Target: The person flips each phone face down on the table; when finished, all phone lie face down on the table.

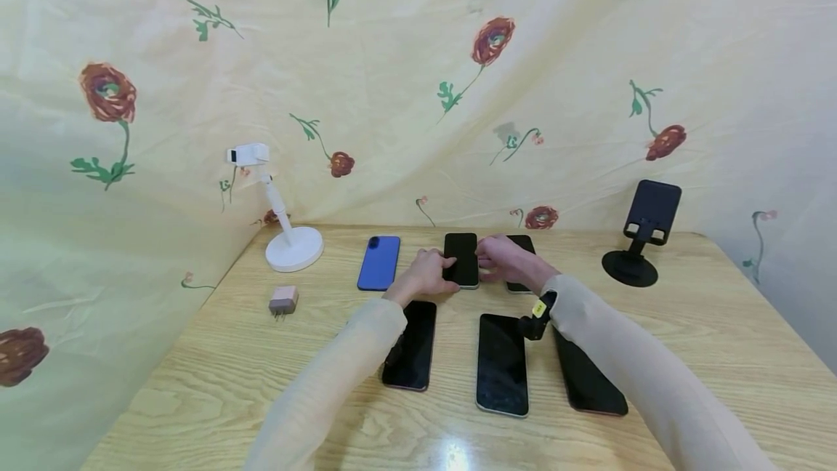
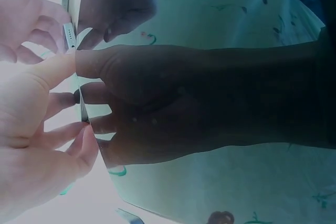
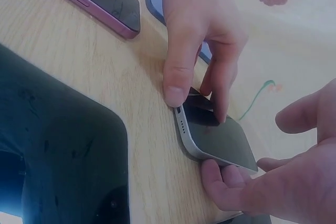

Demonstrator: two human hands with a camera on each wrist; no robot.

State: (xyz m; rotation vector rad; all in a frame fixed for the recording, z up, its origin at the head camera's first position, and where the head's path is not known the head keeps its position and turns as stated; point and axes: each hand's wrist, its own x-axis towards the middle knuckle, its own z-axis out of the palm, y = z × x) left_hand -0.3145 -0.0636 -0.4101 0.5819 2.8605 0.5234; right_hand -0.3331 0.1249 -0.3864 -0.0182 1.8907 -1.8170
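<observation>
A smartphone with a dark screen and silver edge [image 1: 461, 260] lies face up at the back middle of the table, between both hands. My left hand [image 1: 423, 275] holds it from the left, the thumb at its bottom edge by the charging port and the fingers reaching over its screen and left side. From the right, my right hand [image 1: 510, 260] touches the long edge with bent fingertips, seen in the right wrist view, while its thumb [image 3: 296, 119] stands apart from the phone. In the left wrist view, the glossy screen [image 2: 157, 103] mirrors the left hand.
A blue phone [image 1: 379, 263] lies back up on the left; another phone [image 1: 523, 242] lies partly under the right hand. Three dark-screened phones, one in the middle [image 1: 502, 369], lie nearer. A white stand [image 1: 294, 248], a charger plug [image 1: 284, 299] and a black stand [image 1: 630, 267] flank them.
</observation>
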